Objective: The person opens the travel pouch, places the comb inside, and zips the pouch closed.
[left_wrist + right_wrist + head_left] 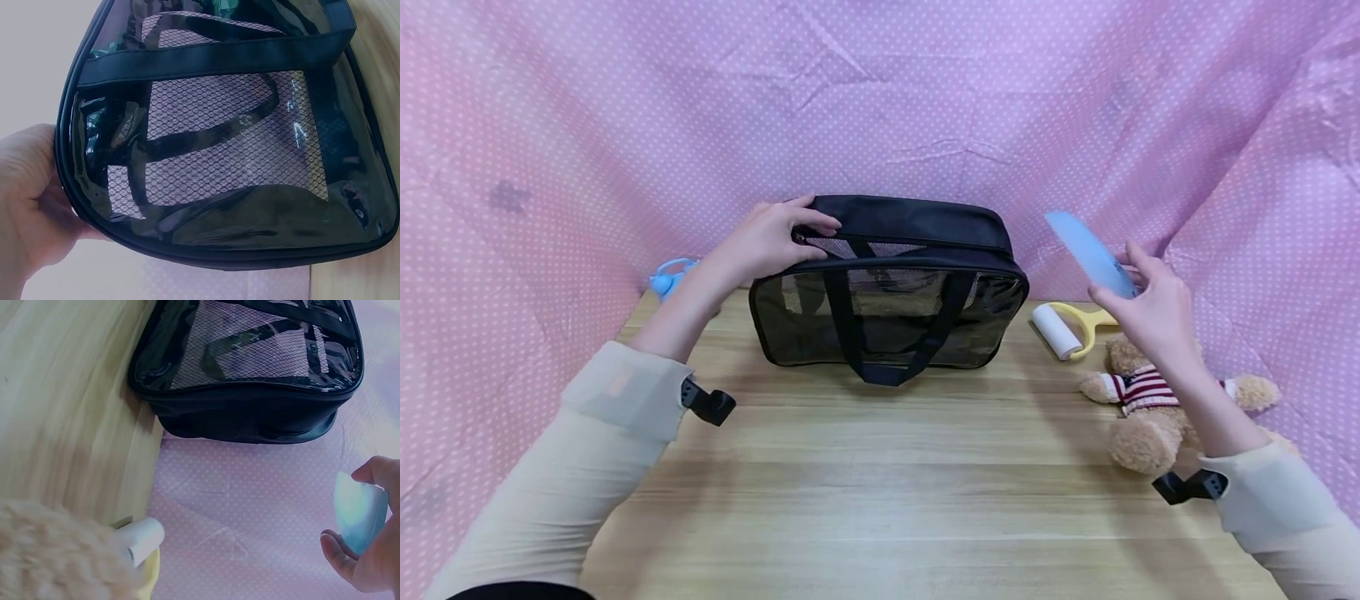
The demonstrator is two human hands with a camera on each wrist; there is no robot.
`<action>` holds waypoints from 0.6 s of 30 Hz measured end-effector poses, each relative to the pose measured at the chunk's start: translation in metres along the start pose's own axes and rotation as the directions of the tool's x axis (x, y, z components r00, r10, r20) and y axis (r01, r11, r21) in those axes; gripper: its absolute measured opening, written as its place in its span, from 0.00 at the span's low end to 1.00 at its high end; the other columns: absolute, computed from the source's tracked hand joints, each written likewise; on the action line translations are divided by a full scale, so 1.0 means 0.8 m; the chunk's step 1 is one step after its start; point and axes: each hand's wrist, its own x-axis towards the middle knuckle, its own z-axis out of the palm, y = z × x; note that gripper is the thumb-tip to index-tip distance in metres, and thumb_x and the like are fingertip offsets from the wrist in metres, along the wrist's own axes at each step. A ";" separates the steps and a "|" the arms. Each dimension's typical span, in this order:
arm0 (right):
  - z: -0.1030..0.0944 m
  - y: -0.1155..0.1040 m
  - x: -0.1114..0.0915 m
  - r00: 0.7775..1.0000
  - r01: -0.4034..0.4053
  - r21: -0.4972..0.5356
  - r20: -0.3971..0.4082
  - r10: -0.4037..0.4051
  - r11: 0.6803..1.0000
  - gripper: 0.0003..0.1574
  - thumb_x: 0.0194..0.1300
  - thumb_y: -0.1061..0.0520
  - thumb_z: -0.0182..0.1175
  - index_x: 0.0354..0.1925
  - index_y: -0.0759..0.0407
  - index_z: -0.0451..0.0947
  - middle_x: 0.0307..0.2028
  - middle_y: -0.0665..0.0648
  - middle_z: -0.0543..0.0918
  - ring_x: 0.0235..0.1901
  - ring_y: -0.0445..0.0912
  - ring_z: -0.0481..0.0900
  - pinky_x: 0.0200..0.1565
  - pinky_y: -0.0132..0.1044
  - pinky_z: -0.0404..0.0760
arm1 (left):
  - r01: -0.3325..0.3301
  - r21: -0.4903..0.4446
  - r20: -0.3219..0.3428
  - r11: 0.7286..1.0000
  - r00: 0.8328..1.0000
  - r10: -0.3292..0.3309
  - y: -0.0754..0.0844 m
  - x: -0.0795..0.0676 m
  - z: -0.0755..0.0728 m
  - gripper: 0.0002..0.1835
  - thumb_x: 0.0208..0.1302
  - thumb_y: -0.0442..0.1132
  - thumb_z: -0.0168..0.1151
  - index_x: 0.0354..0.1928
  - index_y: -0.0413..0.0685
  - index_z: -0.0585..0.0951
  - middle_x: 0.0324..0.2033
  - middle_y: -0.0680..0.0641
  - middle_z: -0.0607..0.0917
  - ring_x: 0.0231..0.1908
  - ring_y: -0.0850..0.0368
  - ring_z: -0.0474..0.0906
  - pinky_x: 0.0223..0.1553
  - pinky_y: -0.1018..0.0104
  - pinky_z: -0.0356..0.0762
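Observation:
A black bag [891, 321] with clear panels, mesh and strap handles stands upright on the table, its zip opening parted at the top. My left hand [772, 237] holds the bag's upper left corner, fingers over the back part and thumb at the opening's front rim. In the left wrist view, part of that hand [34, 194] is hidden behind the bag's edge. Right of the bag, my right hand [1153, 304] pinches a light blue comb [1088, 252] in the air. The right wrist view shows the comb [359, 509] between thumb and fingers, apart from the bag.
A lint roller [1058, 332] with a yellow handle lies right of the bag. Below my right forearm lies a teddy bear [1146, 442] in a striped top. A blue object [664, 282] sits behind my left forearm. Pink dotted cloth [925, 100] hangs around the table [880, 483].

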 end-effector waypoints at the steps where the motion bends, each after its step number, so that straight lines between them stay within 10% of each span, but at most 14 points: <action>1: -0.001 -0.002 0.002 1.000 0.007 0.009 -0.006 -0.007 1.000 0.51 0.63 0.48 0.71 0.78 0.54 0.60 0.67 0.66 0.79 0.61 0.62 0.81 0.51 0.13 0.70 | -0.005 0.008 0.007 1.000 1.000 0.005 0.001 0.001 -0.001 0.26 0.71 0.38 0.66 0.69 0.50 0.77 0.78 0.38 0.65 0.71 0.36 0.69 0.77 0.45 0.59; 9: -0.007 -0.025 0.019 1.000 0.025 0.078 -0.018 -0.024 0.997 0.50 0.62 0.49 0.73 0.77 0.49 0.64 0.67 0.61 0.80 0.47 0.23 0.74 0.48 0.11 0.73 | -0.030 0.055 0.039 0.998 0.999 0.028 0.001 0.008 -0.006 0.28 0.70 0.38 0.66 0.71 0.51 0.76 0.71 0.42 0.76 0.79 0.38 0.55 0.80 0.38 0.50; 18: -0.007 -0.041 0.031 1.000 0.021 0.095 0.015 -0.022 0.995 0.50 0.63 0.46 0.71 0.78 0.44 0.62 0.69 0.56 0.79 0.54 0.35 0.80 0.51 0.15 0.76 | -0.151 0.071 -0.008 0.986 0.988 0.152 -0.006 0.006 0.000 0.21 0.69 0.35 0.67 0.63 0.44 0.82 0.62 0.40 0.82 0.79 0.41 0.58 0.78 0.42 0.57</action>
